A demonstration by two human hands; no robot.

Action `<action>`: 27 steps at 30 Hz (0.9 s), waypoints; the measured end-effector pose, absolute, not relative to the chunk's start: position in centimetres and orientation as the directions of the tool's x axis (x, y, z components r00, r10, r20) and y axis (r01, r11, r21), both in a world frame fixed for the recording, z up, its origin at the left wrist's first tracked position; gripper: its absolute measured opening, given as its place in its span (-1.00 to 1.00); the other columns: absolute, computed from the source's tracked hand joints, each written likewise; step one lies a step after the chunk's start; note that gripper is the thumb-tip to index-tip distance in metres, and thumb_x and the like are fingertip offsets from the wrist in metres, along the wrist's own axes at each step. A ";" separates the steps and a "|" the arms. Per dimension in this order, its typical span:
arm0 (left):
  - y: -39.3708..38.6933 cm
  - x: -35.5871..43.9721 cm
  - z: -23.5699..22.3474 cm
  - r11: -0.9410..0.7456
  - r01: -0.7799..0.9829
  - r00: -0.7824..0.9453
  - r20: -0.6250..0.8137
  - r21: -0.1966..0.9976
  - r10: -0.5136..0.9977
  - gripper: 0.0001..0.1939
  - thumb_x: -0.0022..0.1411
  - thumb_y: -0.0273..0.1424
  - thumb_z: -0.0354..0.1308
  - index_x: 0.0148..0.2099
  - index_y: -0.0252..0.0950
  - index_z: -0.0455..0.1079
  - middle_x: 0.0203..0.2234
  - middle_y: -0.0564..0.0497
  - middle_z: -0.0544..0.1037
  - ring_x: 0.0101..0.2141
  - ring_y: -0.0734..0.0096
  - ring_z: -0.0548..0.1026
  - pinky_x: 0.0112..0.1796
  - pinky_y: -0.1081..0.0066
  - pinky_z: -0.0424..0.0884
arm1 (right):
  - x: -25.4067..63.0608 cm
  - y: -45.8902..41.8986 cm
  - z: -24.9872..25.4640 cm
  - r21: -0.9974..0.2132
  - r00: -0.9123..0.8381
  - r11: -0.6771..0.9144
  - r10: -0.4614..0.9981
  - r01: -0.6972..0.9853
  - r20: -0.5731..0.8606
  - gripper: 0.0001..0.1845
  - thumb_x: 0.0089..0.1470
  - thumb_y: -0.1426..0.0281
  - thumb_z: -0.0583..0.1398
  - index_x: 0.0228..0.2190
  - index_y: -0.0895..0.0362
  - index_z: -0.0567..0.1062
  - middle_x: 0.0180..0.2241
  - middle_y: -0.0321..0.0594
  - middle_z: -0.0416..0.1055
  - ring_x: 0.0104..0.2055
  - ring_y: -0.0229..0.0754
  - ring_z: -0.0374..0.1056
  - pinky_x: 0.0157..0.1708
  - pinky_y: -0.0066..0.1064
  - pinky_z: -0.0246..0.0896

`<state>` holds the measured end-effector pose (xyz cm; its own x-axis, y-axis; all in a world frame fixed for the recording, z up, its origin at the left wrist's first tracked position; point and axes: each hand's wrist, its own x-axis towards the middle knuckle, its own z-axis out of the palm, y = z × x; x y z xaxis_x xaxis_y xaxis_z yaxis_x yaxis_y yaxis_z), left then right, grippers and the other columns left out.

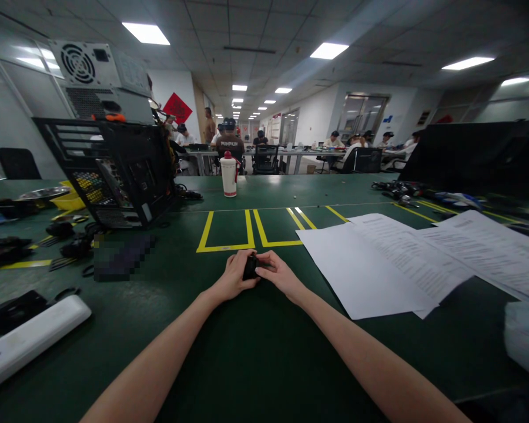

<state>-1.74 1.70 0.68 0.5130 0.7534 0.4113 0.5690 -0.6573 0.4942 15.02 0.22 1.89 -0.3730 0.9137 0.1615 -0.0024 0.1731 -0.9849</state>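
Note:
A small black object (250,268) is between my two hands, low over the green table (247,352); its kind is too dark and small to make out. My left hand (235,275) is closed around its left side, thumb toward me. From the right, my right hand (280,274) grips it with thumb and fingertips. Part of the object is covered by my fingers. Just beyond my hands, yellow tape rectangles (226,249) are marked on the tabletop.
An open black computer case (132,170) stands left, metal power supplies (88,64) stacked on it. A white cup (230,176) with a red lid stands ahead. Printed papers (379,264) lie right. A white bar-shaped object (35,341) lies near left. People sit at far tables.

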 end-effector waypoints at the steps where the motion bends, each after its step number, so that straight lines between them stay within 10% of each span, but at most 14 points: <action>1: 1.8 -1.7 0.5 -0.658 0.569 0.511 0.415 0.493 0.753 -0.41 0.00 -0.37 0.10 0.06 -0.20 -0.06 -0.07 -0.05 0.21 -0.03 0.21 0.18 0.00 0.15 0.01 | 15.0 0.2 1.9 -0.980 -0.356 0.200 0.916 0.010 0.183 -0.80 -0.08 0.37 0.13 -0.30 0.07 0.33 -0.22 -0.29 0.29 -0.11 -0.22 0.22 -0.09 -0.29 0.12; 27: 1.8 -1.8 0.5 -0.646 0.580 0.505 0.403 0.497 0.763 -0.42 0.00 -0.35 0.09 0.06 -0.21 -0.07 -0.07 -0.07 0.20 -0.03 0.21 0.18 0.00 0.15 0.01 | 15.0 1.0 1.0 -0.968 -0.289 0.229 0.938 0.102 0.191 -0.70 -0.07 0.33 0.12 -0.21 0.07 0.31 -0.19 -0.24 0.29 -0.10 -0.19 0.19 -0.10 -0.25 0.09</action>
